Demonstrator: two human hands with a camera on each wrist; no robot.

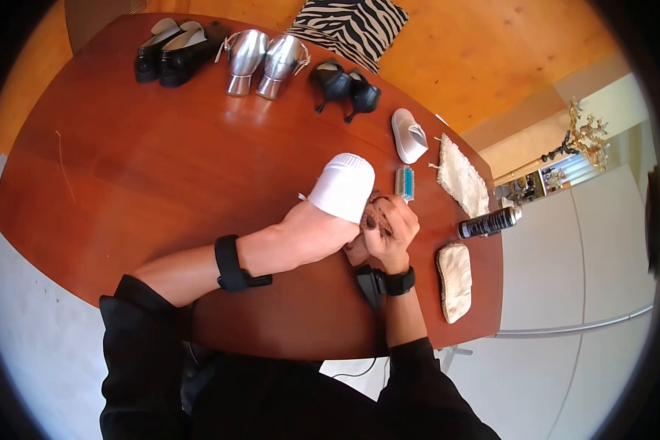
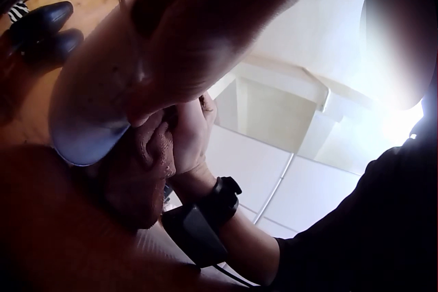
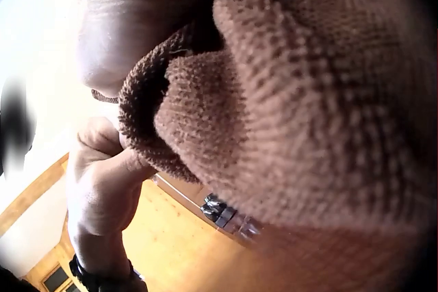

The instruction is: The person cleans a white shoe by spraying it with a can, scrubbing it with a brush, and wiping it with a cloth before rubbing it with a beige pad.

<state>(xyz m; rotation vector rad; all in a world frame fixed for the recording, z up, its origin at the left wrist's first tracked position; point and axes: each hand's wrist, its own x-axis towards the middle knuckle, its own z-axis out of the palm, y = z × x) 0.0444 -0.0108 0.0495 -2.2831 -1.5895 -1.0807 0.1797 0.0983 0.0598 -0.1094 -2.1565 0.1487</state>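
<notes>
Over the front middle of the table, my left hand (image 1: 312, 238) grips a white sneaker (image 1: 342, 185). Most of its fingers are hidden by the shoe in the head view; in the left wrist view, the hand (image 2: 198, 42) lies across the shoe (image 2: 89, 93), a pale lace hanging beside it. My right hand (image 1: 394, 226) bunches a brown knit cloth (image 1: 375, 213) in curled fingers, right at the shoe's near edge. Close up in the right wrist view, the cloth (image 3: 294, 128) shows a ribbed weave and loose folds, its end hanging below the hand.
A second white sneaker (image 1: 409, 138) stands beyond a teal-bristled brush (image 1: 405, 183). To the right are a cream shaggy cloth (image 1: 462, 176), a black spray can (image 1: 488, 222) and a beige pad (image 1: 455, 282). Black loafers (image 1: 176, 55), silver heels (image 1: 246, 55) and black heels (image 1: 334, 81) line the far edge.
</notes>
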